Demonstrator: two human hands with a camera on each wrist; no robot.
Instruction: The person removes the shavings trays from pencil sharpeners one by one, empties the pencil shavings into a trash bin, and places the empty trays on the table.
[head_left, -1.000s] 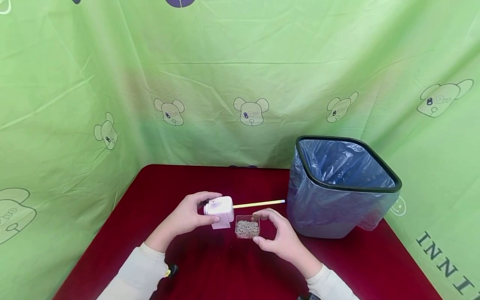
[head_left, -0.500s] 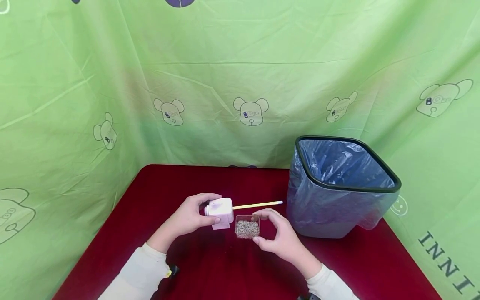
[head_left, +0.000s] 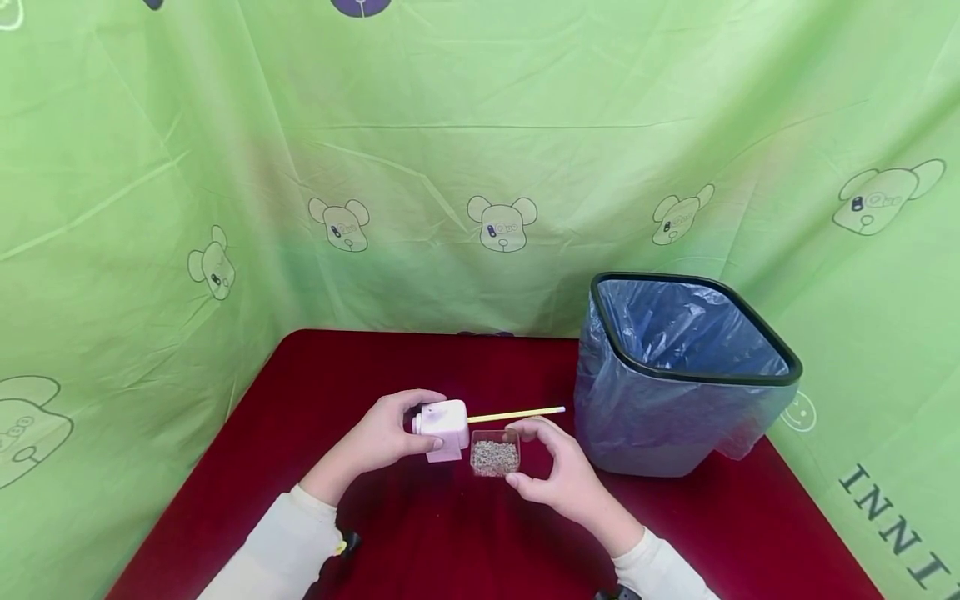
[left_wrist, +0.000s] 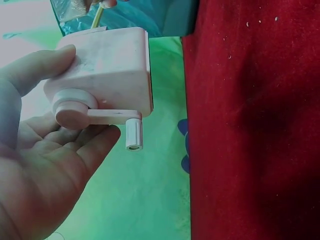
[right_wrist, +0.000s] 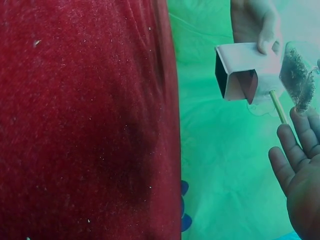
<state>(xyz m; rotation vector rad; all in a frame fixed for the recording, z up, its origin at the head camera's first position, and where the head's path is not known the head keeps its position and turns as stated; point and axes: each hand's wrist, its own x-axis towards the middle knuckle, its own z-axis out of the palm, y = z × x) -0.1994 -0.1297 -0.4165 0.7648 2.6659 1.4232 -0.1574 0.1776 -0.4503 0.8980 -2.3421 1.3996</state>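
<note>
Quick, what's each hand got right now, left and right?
Left hand: closed, holding the crank sharpener with a pencil in it.
Right hand: closed, holding the clear tray of pencil shavings.

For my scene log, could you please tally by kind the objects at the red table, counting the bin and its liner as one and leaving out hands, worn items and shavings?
Crank sharpener: 1
Pencil: 1
Clear container: 1
Lined bin: 1
Total: 4
</note>
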